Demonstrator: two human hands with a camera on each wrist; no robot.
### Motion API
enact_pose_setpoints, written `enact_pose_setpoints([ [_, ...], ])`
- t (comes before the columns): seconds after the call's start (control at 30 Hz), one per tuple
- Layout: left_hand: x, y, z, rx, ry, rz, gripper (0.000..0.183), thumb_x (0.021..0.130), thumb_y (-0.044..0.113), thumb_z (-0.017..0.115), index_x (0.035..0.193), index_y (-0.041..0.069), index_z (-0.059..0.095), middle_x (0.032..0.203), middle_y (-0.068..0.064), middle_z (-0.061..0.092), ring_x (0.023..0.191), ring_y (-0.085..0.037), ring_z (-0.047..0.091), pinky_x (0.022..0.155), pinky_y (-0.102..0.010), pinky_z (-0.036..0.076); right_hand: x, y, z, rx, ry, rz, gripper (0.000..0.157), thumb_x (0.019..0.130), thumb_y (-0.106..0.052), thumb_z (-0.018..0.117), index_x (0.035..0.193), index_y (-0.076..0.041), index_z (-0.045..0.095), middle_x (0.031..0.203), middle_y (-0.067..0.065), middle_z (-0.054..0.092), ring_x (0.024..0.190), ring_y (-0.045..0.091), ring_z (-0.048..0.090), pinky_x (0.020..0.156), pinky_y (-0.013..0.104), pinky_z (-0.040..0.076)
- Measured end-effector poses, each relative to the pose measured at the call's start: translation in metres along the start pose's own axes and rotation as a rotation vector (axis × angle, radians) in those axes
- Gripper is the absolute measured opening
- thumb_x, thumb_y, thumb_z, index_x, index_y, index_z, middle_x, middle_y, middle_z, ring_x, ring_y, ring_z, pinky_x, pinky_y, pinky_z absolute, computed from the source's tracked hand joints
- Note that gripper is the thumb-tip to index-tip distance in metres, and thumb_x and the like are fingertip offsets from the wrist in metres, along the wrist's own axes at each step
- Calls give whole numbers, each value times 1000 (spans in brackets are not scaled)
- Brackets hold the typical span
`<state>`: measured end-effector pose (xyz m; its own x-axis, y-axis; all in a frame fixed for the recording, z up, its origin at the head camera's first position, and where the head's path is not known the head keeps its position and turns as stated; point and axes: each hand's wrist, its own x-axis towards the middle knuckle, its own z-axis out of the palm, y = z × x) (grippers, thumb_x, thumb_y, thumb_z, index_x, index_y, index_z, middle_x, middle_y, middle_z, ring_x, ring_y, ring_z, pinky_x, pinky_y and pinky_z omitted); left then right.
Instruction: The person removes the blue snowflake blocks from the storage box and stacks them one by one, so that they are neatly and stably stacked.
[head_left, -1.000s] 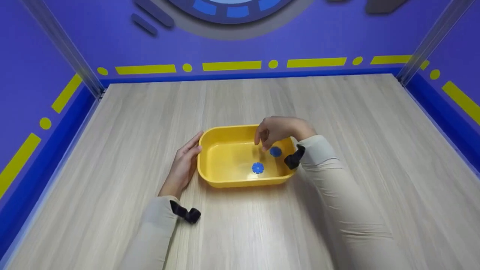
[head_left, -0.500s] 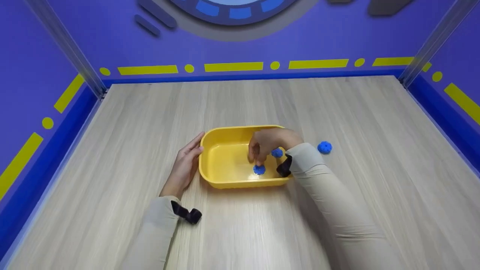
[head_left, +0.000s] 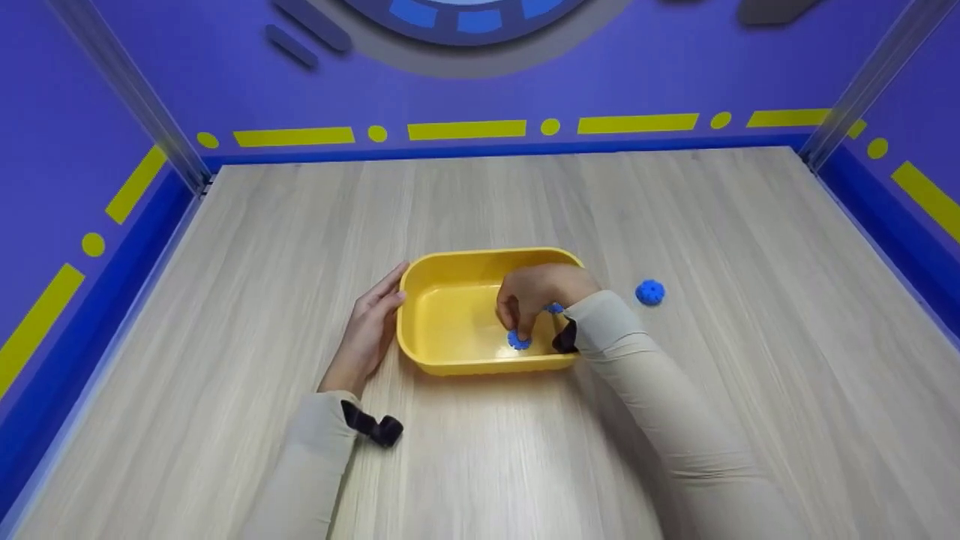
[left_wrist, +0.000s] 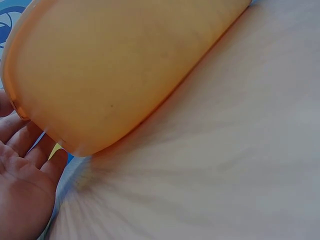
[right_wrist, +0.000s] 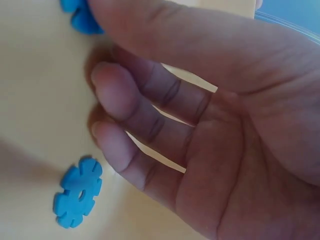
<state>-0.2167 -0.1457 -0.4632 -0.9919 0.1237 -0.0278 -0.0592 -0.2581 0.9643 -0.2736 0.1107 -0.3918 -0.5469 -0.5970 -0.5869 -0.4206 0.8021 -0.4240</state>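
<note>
A yellow plastic basin (head_left: pixel 457 365) stands on the table. Along its left end lies my left hand (head_left: pixel 364 326), fingers fairly straight against the outer wall and thumb at the rim; the left wrist view shows these fingers touching the basin. My right hand (head_left: pixel 529 296) reaches down inside, thumb and fingertips pinching a blue notched interlocking disc (head_left: pixel 518 342) at the basin's bottom. In the right wrist view the thumb covers part of this disc (right_wrist: pixel 85 20), and the index fingertip is hidden. A second blue disc (right_wrist: pixel 79 194) lies beside the curled fingers, partly hidden by the wrist in the head view.
To the basin's right, a blue notched piece (head_left: pixel 650 292) rests on the wood-grain table (head_left: pixel 465 465). Purple-blue panels (head_left: pixel 480 97) with yellow marks bound the table at the back and sides.
My right hand has moved down and slightly left to the nearer disc, and its fingertips now meet it. The blue piece on the table has come into view. The left hand stays put.
</note>
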Motion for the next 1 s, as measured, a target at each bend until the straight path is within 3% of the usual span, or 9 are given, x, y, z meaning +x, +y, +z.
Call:
enact_pose_setpoints([
  [0.63, -1, 0, -1, -6, -15, -4, 52, 97, 7, 45, 148, 6, 36, 156, -8, 31, 143, -20, 32, 115, -32, 32, 0, 0, -1, -4, 35, -20, 13, 74, -15, 82, 79, -15, 70, 82, -6, 68, 75, 11, 54, 68, 22, 46],
  [1.0, -1, 0, -2, -9, -18, -4, 51, 98, 8, 46, 148, 6, 37, 156, -6, 32, 141, -20, 35, 112, -31, 37, -1, -3, -2, -19, 113, -38, 12, 77, -10, 79, 85, -17, 73, 86, -3, 70, 78, 11, 58, 73, 25, 51],
])
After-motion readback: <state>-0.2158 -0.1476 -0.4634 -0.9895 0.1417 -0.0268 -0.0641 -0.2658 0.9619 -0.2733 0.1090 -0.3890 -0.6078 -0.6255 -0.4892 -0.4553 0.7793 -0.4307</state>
